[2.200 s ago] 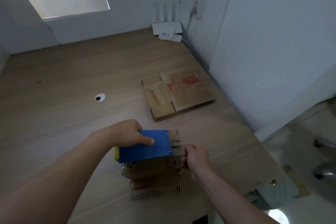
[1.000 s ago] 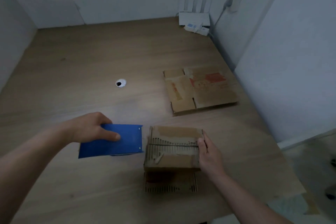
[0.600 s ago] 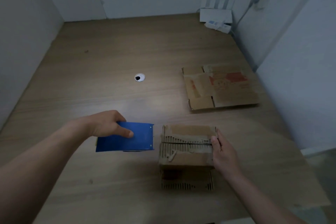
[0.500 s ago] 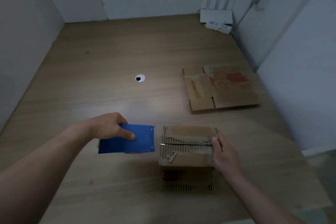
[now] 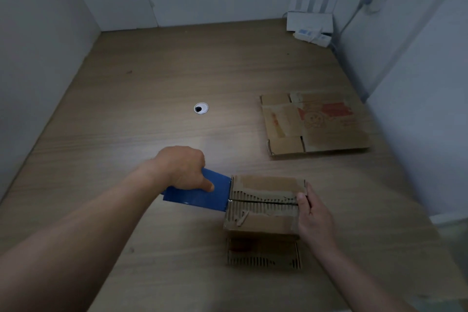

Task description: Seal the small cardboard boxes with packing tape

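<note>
Wooden desk (image 5: 177, 71), torn corrugated box (image 5: 263, 221)

L grip (image 5: 184, 170) gripping blue tape dispenser (image 5: 200, 196), its front edge touching top-left edge of small cardboard box (image 5: 263, 210) | R grip (image 5: 312, 215) bracing box's right side, thumb lying on top by centre seam | box sitting on wooden surface (image 5: 152, 83) | flattened carton (image 5: 314, 124) lying beyond, apart | router (image 5: 310, 21) standing in far-right corner
</note>
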